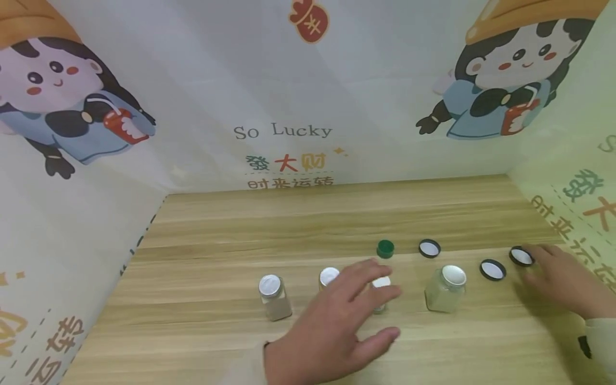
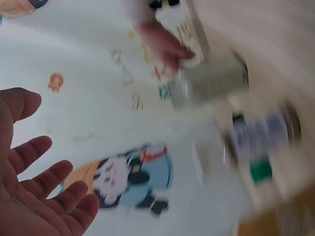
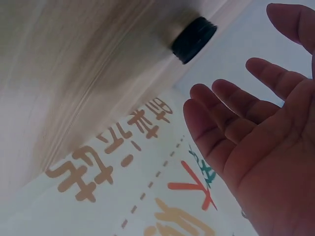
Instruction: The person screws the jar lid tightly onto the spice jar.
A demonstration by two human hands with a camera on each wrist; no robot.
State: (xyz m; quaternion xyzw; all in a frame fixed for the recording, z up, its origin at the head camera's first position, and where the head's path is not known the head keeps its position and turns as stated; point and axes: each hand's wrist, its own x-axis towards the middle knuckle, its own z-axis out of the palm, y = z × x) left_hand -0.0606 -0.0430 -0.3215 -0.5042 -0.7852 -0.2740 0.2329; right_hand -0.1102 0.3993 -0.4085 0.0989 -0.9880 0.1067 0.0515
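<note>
My left hand (image 1: 337, 326), fingers spread, is over the row of jars in the head view and holds nothing. It partly covers a white-topped jar (image 1: 329, 276) and a small jar with a white top (image 1: 382, 282). To its left stands a square jar with a silvery top (image 1: 271, 287); to its right, a larger pale-green glass jar (image 1: 445, 291). At the far right my right hand (image 1: 560, 280) has its fingertips right by a black lid (image 1: 522, 256), white inside. The right wrist view shows that hand's fingers (image 3: 206, 132) loosely extended, with nothing in them.
Two more black lids, one nearer (image 1: 493, 270) and one farther back (image 1: 430, 248), lie with white insides up. A green cap (image 1: 385, 248) is left of them. Printed cloth walls (image 1: 337, 96) border the wooden tabletop (image 1: 202, 230) at the back and sides.
</note>
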